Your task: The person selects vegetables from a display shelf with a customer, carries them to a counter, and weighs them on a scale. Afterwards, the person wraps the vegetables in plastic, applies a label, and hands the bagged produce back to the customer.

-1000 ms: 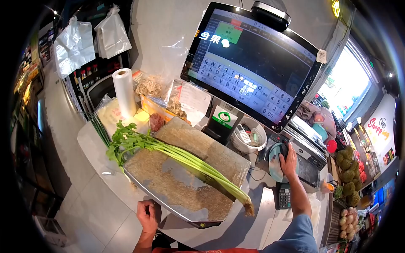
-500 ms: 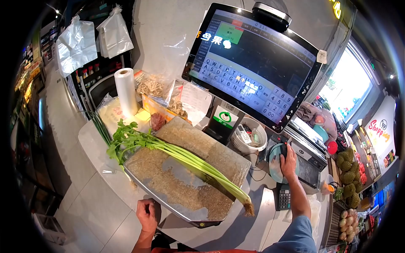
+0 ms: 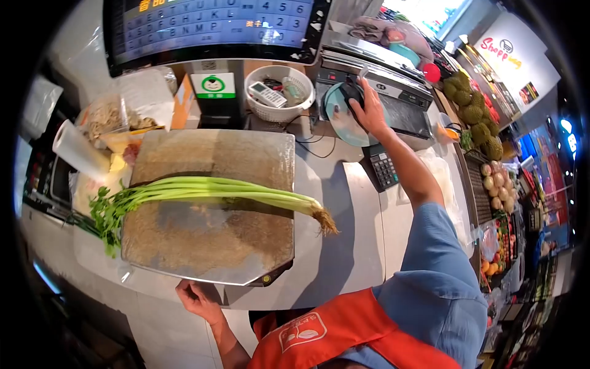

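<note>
A bunch of leafy celery with roots lies across the worn metal plate of a weighing scale. Its leaves hang over the left edge and its root end sticks out past the right. My right hand reaches forward and grips a black computer mouse on a round, pale teal pad. Just below the scale's front edge is my left hand, empty, its fingers loosely bent and a little apart.
Behind the scale stand a touchscreen and a white basket holding a remote. A calculator lies below the mouse pad. A roll of plastic bags is at the left, durians at the right.
My view has swung down and to the right, so the screen sits higher and the red apron shows. My left hand's fist has loosened; my right hand stays at the mouse.
</note>
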`<state>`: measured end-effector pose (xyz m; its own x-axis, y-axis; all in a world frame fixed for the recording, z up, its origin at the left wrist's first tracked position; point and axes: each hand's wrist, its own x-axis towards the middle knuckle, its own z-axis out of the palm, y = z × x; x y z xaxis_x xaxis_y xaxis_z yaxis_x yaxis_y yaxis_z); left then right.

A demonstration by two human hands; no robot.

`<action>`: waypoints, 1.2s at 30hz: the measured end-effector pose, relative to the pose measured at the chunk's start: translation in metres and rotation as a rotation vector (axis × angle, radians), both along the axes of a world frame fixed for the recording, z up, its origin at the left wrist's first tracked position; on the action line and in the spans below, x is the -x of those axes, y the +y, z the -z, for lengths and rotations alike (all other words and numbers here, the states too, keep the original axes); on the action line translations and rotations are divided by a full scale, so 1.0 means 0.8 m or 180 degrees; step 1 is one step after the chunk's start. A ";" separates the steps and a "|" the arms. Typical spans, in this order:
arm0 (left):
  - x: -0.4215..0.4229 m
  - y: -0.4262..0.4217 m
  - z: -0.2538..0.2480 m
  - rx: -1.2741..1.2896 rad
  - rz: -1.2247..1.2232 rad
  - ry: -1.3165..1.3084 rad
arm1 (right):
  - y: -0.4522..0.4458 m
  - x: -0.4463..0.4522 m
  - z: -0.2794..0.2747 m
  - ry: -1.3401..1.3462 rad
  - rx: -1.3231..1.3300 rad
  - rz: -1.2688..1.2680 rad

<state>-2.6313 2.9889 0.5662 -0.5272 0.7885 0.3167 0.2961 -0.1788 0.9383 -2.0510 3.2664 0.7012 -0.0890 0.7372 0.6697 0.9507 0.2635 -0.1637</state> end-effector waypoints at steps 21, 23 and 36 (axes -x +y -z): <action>0.002 0.002 -0.013 -0.0029 -0.0265 0.0149 | -0.012 0.018 0.002 -0.0494 0.0144 -0.0106; 0.004 0.001 0.000 -0.0037 -0.0317 0.0167 | -0.015 0.020 0.002 -0.0518 0.0121 -0.0150; 0.003 0.002 -0.003 -0.0067 -0.0309 0.0129 | -0.021 0.022 -0.004 -0.0661 0.0144 -0.0111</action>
